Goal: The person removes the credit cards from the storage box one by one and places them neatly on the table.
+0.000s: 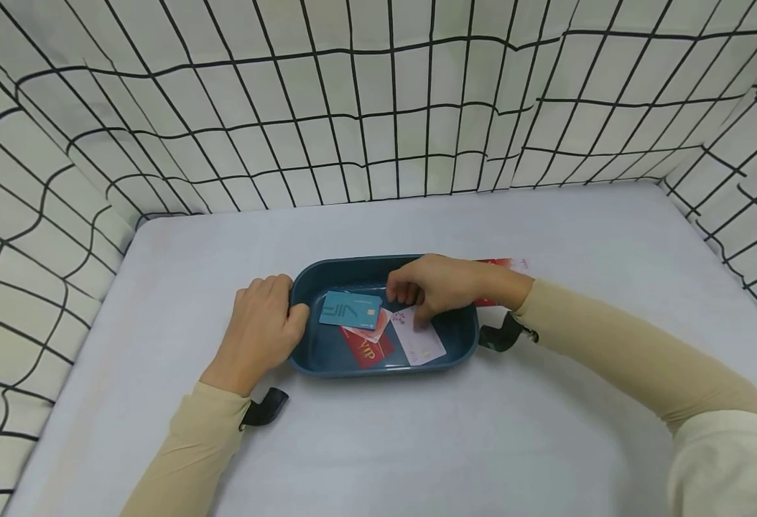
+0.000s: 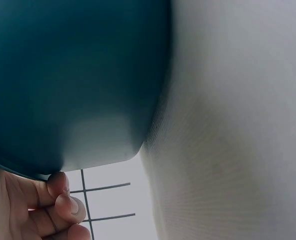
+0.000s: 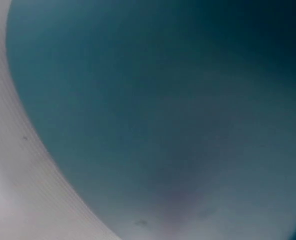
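Observation:
A dark teal tray point(image 1: 327, 365) with rounded corners lies on the white surface. My left hand point(image 1: 258, 327) grips its left end; in the left wrist view, the curled fingers point(image 2: 67, 205) hold the rim. My right hand point(image 1: 446, 287) reaches over the right end into the tray, fingers bent and thumb down at a pale card point(image 1: 422, 346). Whether it pinches that card is hidden. Beside it, a blue card point(image 1: 346, 309) overlaps a white-and-red card point(image 1: 375, 330) and a red VIP card point(image 1: 365, 352). The right wrist view shows only the blurred tray wall point(image 3: 112, 100).
A red card or paper point(image 1: 487, 296) lies beyond the tray's right end, partly covered by my right wrist. White cloth point(image 1: 378, 438) covers the table. A black wire grid point(image 1: 391, 115) over white walls encloses the back and sides.

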The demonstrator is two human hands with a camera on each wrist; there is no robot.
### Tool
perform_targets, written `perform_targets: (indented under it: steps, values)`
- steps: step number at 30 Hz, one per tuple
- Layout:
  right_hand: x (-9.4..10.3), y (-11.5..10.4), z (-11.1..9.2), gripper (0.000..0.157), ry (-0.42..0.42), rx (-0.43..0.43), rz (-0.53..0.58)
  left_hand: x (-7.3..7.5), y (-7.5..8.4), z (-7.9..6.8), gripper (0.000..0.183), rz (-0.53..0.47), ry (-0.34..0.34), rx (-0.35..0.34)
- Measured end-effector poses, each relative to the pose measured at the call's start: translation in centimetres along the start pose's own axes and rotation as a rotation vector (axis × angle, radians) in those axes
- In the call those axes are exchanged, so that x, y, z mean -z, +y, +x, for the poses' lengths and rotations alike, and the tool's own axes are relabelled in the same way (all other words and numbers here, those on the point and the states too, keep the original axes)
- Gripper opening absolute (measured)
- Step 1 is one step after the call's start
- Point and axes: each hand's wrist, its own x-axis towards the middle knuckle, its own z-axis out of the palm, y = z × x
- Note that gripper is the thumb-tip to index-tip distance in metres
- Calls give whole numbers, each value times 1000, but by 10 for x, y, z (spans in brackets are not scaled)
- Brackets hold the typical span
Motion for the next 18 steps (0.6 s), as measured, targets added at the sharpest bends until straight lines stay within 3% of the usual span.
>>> perform_targets:
  steps: [18]
  values:
    - [-10,-4,6,58,-61,38,-173,1,-1,-1,13,5,-20,9]
